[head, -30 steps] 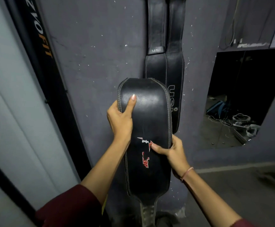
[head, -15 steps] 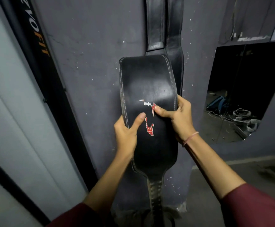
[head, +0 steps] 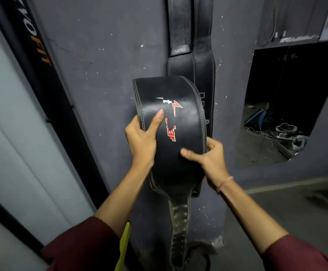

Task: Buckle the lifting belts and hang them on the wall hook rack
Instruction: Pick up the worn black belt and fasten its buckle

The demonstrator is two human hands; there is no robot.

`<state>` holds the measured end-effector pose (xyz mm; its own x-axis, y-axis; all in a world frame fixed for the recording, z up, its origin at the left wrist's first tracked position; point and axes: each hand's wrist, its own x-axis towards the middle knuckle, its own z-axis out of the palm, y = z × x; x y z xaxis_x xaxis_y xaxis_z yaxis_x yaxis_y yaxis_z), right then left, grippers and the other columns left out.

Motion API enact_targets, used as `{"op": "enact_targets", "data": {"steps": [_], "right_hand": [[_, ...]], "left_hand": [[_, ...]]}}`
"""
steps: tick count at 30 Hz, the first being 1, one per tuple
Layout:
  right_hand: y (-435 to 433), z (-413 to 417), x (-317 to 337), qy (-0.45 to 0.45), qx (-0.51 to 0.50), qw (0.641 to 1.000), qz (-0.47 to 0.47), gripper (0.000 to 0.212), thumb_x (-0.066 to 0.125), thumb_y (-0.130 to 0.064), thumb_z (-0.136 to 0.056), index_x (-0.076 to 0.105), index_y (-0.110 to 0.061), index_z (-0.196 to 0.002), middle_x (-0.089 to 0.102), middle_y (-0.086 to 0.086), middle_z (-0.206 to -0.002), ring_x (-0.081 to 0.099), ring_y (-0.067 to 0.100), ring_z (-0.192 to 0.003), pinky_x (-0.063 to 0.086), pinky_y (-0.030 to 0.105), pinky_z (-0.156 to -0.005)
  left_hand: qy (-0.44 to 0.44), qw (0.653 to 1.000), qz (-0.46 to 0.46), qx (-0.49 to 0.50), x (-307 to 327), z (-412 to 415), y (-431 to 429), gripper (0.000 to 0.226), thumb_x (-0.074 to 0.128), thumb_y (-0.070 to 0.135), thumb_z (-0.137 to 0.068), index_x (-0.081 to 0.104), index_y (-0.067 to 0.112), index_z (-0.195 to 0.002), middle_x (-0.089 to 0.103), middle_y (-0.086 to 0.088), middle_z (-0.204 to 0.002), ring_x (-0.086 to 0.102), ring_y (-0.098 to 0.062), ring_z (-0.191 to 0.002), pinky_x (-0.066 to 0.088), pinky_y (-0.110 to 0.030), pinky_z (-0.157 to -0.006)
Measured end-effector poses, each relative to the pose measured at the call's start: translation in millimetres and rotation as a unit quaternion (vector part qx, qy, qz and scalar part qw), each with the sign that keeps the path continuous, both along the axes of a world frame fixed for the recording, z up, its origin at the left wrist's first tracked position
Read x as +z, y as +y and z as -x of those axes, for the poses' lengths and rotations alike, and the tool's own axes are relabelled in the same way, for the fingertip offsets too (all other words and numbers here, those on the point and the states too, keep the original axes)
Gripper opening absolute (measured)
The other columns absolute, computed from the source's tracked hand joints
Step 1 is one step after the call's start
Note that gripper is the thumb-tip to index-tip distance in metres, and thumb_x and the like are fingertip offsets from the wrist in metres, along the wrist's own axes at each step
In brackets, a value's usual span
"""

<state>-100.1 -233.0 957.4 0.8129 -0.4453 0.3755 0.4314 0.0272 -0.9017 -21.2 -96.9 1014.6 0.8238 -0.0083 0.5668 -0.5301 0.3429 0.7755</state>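
belt up against the wall

person's holding a black belt (head: 178, 90) in front of the grey wall (head: 104, 85), just below two other belts (head: 203, 67) hanging there. left hand (head: 141, 141) grip pinches the left edge, thumb flat across the front. right hand (head: 212, 159) is curled round the right edge, lower down. strap end (head: 178, 227) dangles below.

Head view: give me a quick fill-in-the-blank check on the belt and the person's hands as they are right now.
1. The left hand grips the ____ edge of the black lifting belt, thumb on its face.
2. The belt's logo is printed in white and ____.
3. A thin pink band circles the ____ wrist.
4. Behind the belt, black straps hang against the grey ____.
Missing words: left; red; right; wall.
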Motion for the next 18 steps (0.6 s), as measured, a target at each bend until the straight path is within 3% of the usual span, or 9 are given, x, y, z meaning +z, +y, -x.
{"op": "enact_targets", "data": {"steps": [4,10,14,18], "right_hand": [[-3,-3,21,-0.039,0.020,0.999,0.018,0.043,0.085,0.010,-0.061,0.071,-0.003,-0.100,0.077,0.008,-0.098,0.073,0.020,-0.088,0.059,0.032,-0.080],[4,18,-53,0.084,0.058,0.995,-0.001,0.047,0.087,0.005,-0.061,0.071,-0.006,-0.104,0.078,0.005,-0.100,0.071,0.027,-0.097,0.058,0.028,-0.077],[-1,6,9,0.018,0.067,0.997,-0.030,0.049,0.084,0.000,-0.064,0.068,-0.008,-0.110,0.076,0.007,-0.106,0.072,0.022,-0.099,0.058,0.033,-0.087],[3,-9,59,-0.034,0.065,0.996,-0.044,0.050,0.081,0.013,-0.063,0.065,0.002,-0.110,0.074,0.020,-0.104,0.072,0.036,-0.097,0.060,0.046,-0.084]], "left_hand": [[0.017,1.000,0.019,0.009,1,-6,0,0.024,0.077,0.020,-0.085,0.072,0.002,-0.101,0.076,-0.015,-0.099,0.072,-0.035,-0.097,0.055,-0.056,-0.090],[0.011,0.999,-0.038,-0.014,-11,-5,-2,0.018,0.077,0.019,-0.085,0.073,0.004,-0.095,0.077,-0.010,-0.093,0.074,-0.027,-0.088,0.059,-0.044,-0.080],[0.001,0.998,-0.061,-0.030,2,-5,0,0.020,0.076,0.019,-0.086,0.072,0.004,-0.099,0.077,-0.012,-0.097,0.073,-0.031,-0.093,0.059,-0.048,-0.084],[-0.012,0.995,-0.095,-0.007,10,-3,12,0.024,0.076,0.021,-0.086,0.071,0.006,-0.103,0.077,-0.005,-0.097,0.074,-0.020,-0.092,0.059,-0.041,-0.084]]}}
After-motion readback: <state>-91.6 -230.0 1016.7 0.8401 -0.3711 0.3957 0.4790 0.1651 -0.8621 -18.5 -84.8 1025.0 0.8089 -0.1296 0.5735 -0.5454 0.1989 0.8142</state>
